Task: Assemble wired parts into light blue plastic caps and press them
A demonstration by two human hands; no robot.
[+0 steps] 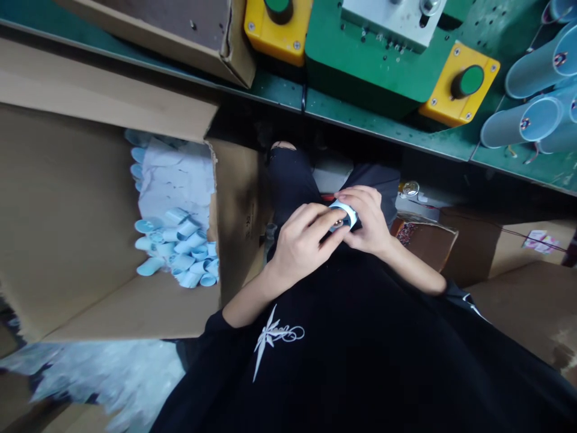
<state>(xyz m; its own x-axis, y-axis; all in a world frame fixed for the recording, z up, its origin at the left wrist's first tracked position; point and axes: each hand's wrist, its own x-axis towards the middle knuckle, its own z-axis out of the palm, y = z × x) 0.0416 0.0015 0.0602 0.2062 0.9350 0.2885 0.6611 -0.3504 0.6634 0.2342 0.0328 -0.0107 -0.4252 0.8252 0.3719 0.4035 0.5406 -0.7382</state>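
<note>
A short light blue plastic tube (348,211) is held over my lap, with its open end toward my left hand. My right hand (368,218) wraps round its far side, fingers over the top and thumb below. The thumb and forefinger of my left hand (301,239) reach into the opening, pinched at a small coppery round part (336,224). Most of that part is hidden by the fingers. Both hands are closed and close together.
To the left, an open cardboard box (112,307) holds many light blue tubes (189,246). On the green bench (387,135) stand a green machine base (360,84), yellow boxes (460,84) with green buttons, and several larger-looking blue tubes (518,123) with wires. A carton (428,246) sits at right.
</note>
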